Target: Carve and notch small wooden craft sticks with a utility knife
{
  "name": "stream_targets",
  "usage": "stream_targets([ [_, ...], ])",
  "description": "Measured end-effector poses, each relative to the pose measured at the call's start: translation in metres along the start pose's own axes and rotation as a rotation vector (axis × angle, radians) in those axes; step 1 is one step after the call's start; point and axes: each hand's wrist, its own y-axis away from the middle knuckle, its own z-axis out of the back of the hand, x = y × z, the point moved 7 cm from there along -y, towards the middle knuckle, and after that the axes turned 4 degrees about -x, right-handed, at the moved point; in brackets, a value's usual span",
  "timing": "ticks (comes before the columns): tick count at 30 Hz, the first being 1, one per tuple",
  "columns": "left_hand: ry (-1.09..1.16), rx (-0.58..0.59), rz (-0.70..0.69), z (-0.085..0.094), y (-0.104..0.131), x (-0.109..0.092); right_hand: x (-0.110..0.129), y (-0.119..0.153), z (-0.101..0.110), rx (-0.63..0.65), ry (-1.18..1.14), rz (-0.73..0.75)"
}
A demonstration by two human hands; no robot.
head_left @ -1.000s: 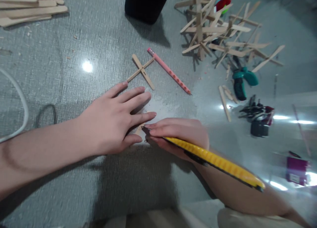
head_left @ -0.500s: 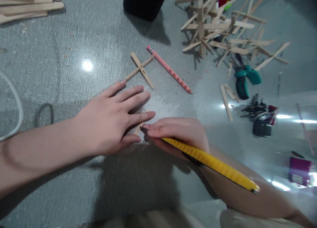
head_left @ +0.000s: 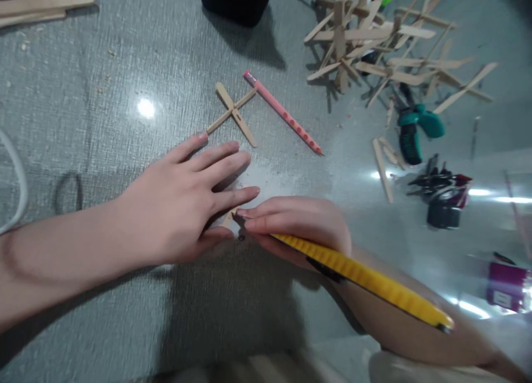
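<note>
My left hand (head_left: 187, 197) lies flat with fingers spread, pressing a wooden craft stick (head_left: 228, 219) onto the table; most of the stick is hidden beneath it. A yellow utility knife (head_left: 366, 277) is gripped in my right hand (head_left: 299, 222), its tip touching the stick between my left thumb and forefinger. Just past my left fingertips lie two craft sticks joined as a cross (head_left: 233, 111), one with a small slot. My left little finger reaches the near end of that cross. Beside it rests a pink pencil (head_left: 285, 114).
Many crossed craft sticks (head_left: 341, 34) pile up at the back right, near teal-handled pliers (head_left: 415, 128). Loose stick pieces (head_left: 382, 169), a dark cluster of small tools (head_left: 443, 197) and a purple box (head_left: 507, 286) lie right. A black container (head_left: 236, 3) stands at the back, stacked sticks (head_left: 45, 5) far left.
The view has shifted slightly. The rear end of the utility knife has swung a little to the right and down, while its tip stays on the stick. My left hand keeps its pose.
</note>
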Motion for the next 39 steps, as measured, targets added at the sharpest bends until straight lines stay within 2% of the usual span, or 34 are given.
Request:
stream_targets([
  [18,-0.045,-0.035,-0.025,-0.0021,0.0004,0.0002,0.0059,-0.0042,0.0018,-0.03,0.065,0.061],
  [27,-0.01,0.0,-0.005,-0.0011,-0.0016,-0.0004,0.0036,-0.0016,0.002,0.002,0.05,0.032],
  [34,-0.055,-0.038,-0.019,-0.0024,-0.001,0.0003,0.0033,-0.0019,0.0006,-0.023,0.057,0.014],
  [39,-0.04,-0.02,-0.008,-0.0022,-0.0014,0.0002,0.0039,-0.0029,0.0021,-0.005,0.058,0.024],
])
